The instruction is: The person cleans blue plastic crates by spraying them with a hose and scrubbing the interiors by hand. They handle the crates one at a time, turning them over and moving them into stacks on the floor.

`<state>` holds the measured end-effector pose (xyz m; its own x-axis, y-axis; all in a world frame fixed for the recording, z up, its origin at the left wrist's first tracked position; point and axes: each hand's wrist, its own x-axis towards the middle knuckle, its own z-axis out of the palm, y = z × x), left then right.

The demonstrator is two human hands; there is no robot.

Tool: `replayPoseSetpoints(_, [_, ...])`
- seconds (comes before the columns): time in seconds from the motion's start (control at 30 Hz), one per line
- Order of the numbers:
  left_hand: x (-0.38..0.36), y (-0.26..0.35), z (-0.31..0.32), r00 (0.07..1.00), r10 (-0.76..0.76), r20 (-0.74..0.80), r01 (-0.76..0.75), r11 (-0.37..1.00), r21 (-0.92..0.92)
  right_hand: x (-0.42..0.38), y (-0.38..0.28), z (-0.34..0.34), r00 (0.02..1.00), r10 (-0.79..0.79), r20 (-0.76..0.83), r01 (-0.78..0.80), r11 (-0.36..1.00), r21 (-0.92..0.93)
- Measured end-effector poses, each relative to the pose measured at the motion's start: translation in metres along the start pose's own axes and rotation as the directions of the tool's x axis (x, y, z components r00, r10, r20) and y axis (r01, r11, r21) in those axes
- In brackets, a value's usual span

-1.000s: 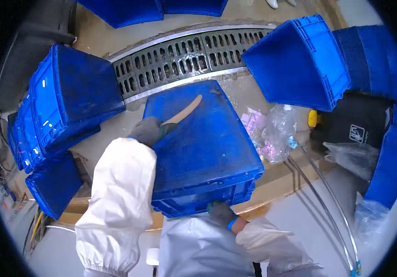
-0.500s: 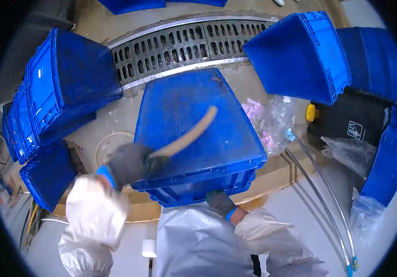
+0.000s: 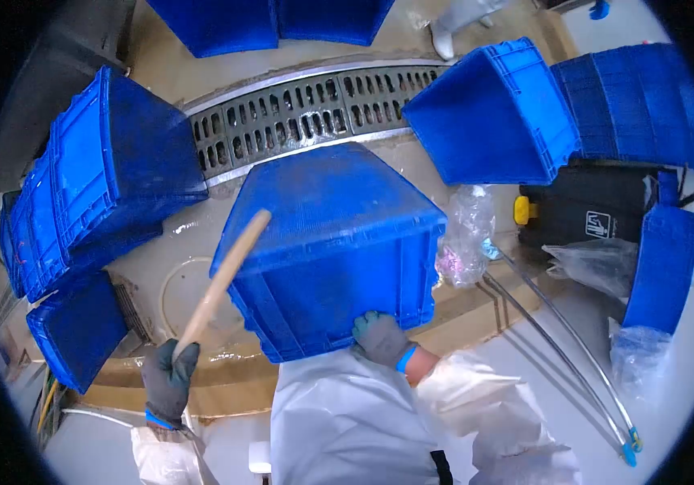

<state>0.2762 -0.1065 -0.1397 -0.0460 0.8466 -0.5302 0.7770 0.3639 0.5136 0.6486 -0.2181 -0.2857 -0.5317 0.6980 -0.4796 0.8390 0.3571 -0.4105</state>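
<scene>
My left hand [image 3: 169, 377], in a dark glove, is closed around the lower end of a long beige stick [image 3: 222, 287]. The stick slants up to the right, its far end in front of the left part of a blue plastic crate [image 3: 339, 267]. What sort of tool it belongs to I cannot make out. The crate shows a scuffed flat face on top and a ribbed side towards me. At the lower edge of that side, my gloved right hand [image 3: 383, 338] grips the crate, its fingertips partly hidden. The crate's near edge rests close to my pale apron [image 3: 347, 420].
Stacked blue crates [image 3: 80, 186] stand at left, and another blue crate [image 3: 496, 113] at right. A floor drain grate [image 3: 290, 117] runs behind. Clear plastic wrap [image 3: 472, 218], metal poles [image 3: 561, 347] and a black bin [image 3: 581, 206] lie right. A person's white boot [image 3: 442, 40] is at the back.
The crate has tipped, so its near side shows more and its top less. My left hand has drawn the stick back from over the crate, down and to the left. My right hand stays on the crate.
</scene>
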Motion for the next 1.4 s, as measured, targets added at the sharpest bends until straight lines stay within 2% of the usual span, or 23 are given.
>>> replayPoseSetpoints(0.1, [-0.015,-0.013,-0.010,0.984,-0.168,-0.066,0.139,0.939,-0.314,0.019,0.009,-0.049,0.999,0.026,0.034,-0.024,0.998,-0.063])
replayPoseSetpoints(0.13, [-0.018,-0.014,-0.014,0.978,-0.188,-0.087,0.145,0.922,-0.358,0.025,0.012,-0.062,0.999,0.027,0.040,-0.024,0.997,-0.074])
replayPoseSetpoints(0.2, [-0.023,-0.024,-0.020,0.962,-0.239,-0.130,0.158,0.880,-0.448,0.034,0.022,-0.071,0.998,0.034,-0.055,-0.038,0.997,-0.066])
replayPoseSetpoints(0.3, [-0.032,-0.046,-0.033,0.953,-0.244,-0.179,0.150,0.895,-0.421,0.047,0.024,-0.096,0.994,0.040,-0.103,-0.050,0.993,-0.103])
replayPoseSetpoints(0.4, [-0.045,-0.081,-0.043,0.963,-0.188,-0.192,0.130,0.952,-0.279,0.057,0.023,-0.104,0.986,0.077,-0.146,-0.094,0.989,-0.115])
replayPoseSetpoints(0.43, [-0.051,-0.088,-0.046,0.965,-0.129,-0.227,0.077,0.971,-0.225,0.058,0.024,-0.103,0.978,0.079,-0.193,-0.100,0.990,-0.101])
replayPoseSetpoints(0.53, [-0.071,-0.144,-0.039,0.947,-0.202,-0.251,0.154,0.968,-0.198,0.059,0.021,-0.110,0.959,0.138,-0.247,-0.167,0.981,-0.101])
replayPoseSetpoints(0.57, [-0.078,-0.153,-0.040,0.946,-0.170,-0.277,0.142,0.983,-0.118,0.060,0.022,-0.112,0.949,0.183,-0.257,-0.211,0.974,-0.087])
replayPoseSetpoints(0.63, [-0.088,-0.165,-0.040,0.936,-0.226,-0.269,0.183,0.967,-0.176,0.059,0.022,-0.116,0.922,0.273,-0.275,-0.298,0.953,-0.053])
replayPoseSetpoints(0.67, [-0.091,-0.168,-0.040,0.929,-0.255,-0.267,0.205,0.958,-0.203,0.059,0.023,-0.121,0.899,0.343,-0.272,-0.362,0.932,-0.023])
replayPoseSetpoints(0.7, [-0.093,-0.158,-0.049,0.938,-0.231,-0.257,0.220,0.973,-0.072,0.061,0.024,-0.128,0.871,0.410,-0.270,-0.423,0.906,0.008])
replayPoseSetpoints(0.73, [-0.093,-0.168,-0.049,0.930,-0.266,-0.253,0.250,0.964,-0.095,0.061,0.026,-0.134,0.839,0.475,-0.265,-0.482,0.875,0.041])
replayPoseSetpoints(0.8, [-0.097,-0.197,-0.036,0.912,-0.336,-0.236,0.309,0.940,-0.143,0.058,0.047,-0.120,0.775,0.469,-0.424,-0.478,0.873,0.093])
replayPoseSetpoints(0.87, [-0.097,-0.215,-0.026,0.919,-0.241,-0.311,0.232,0.970,-0.069,0.058,0.061,-0.108,0.666,0.497,-0.556,-0.507,0.849,0.152])
replayPoseSetpoints(0.9, [-0.095,-0.217,-0.025,0.920,-0.191,-0.342,0.194,0.981,-0.026,0.064,0.063,-0.118,0.674,0.553,-0.489,-0.565,0.813,0.141])
replayPoseSetpoints(1.0, [-0.086,-0.208,-0.026,0.920,-0.256,-0.298,0.252,0.966,-0.052,0.080,0.079,-0.135,0.571,0.719,-0.396,-0.708,0.676,0.206])
replayPoseSetpoints(1.1, [-0.073,-0.175,-0.034,0.925,-0.207,-0.320,0.230,0.972,0.037,0.108,0.103,-0.150,0.391,0.804,-0.447,-0.746,0.562,0.358])
replayPoseSetpoints(1.2, [-0.060,-0.146,-0.038,0.911,-0.266,-0.315,0.298,0.953,0.055,0.135,0.132,-0.179,0.264,0.827,-0.496,-0.764,0.493,0.416])
replayPoseSetpoints(1.27, [-0.049,-0.141,-0.036,0.907,-0.355,-0.224,0.363,0.932,-0.010,0.152,0.166,-0.204,0.191,0.882,-0.431,-0.812,0.388,0.436])
replayPoseSetpoints(1.3, [-0.045,-0.140,-0.036,0.893,-0.408,-0.189,0.408,0.912,-0.041,0.163,0.183,-0.214,0.168,0.904,-0.394,-0.826,0.347,0.444])
replayPoseSetpoints(1.37, [-0.035,-0.121,-0.034,0.885,-0.397,-0.245,0.387,0.918,-0.090,0.170,0.220,-0.235,0.115,0.894,-0.433,-0.811,0.336,0.479])
replayPoseSetpoints(1.4, [-0.028,-0.111,-0.032,0.878,-0.393,-0.273,0.376,0.920,-0.113,0.169,0.251,-0.249,0.153,0.918,-0.367,-0.837,0.317,0.445])
